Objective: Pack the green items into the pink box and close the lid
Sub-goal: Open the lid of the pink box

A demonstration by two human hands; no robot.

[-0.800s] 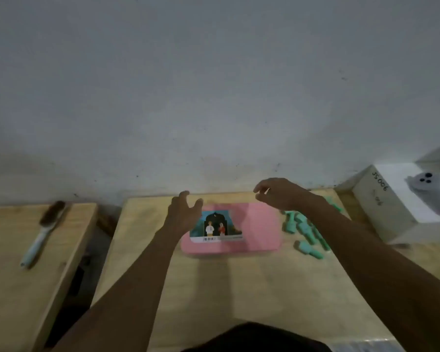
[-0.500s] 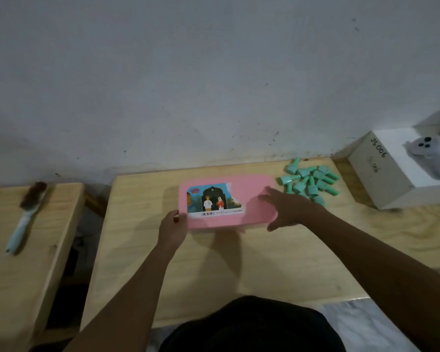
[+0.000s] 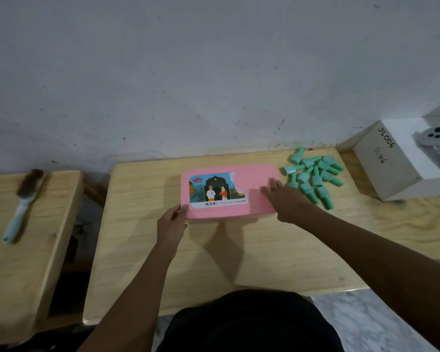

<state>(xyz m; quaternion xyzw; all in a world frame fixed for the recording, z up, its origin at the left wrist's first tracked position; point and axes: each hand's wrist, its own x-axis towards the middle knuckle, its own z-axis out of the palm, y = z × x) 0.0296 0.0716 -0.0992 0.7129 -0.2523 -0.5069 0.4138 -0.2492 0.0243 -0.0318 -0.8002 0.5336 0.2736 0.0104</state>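
A pink box [image 3: 257, 179] with a picture label on its closed lid lies flat on the wooden table [image 3: 239, 250]. My left hand [image 3: 172, 223] grips its front left corner, thumb on the lid edge. My right hand [image 3: 286, 200] rests flat on the lid's right end, fingers spread. A pile of several green bottle-shaped items [image 3: 314, 176] lies on the table just right of the box, behind my right hand.
A white carton [image 3: 391, 163] marked JS006 with a pale device on top stands at the far right. A brush [image 3: 23, 201] with a light blue handle lies on a second wooden table [image 3: 23, 262] to the left. A gap separates the two tables.
Both hands came down from above the box onto it: the left took the front left corner, the right settled flat on the right end. The view tilted down and closer.
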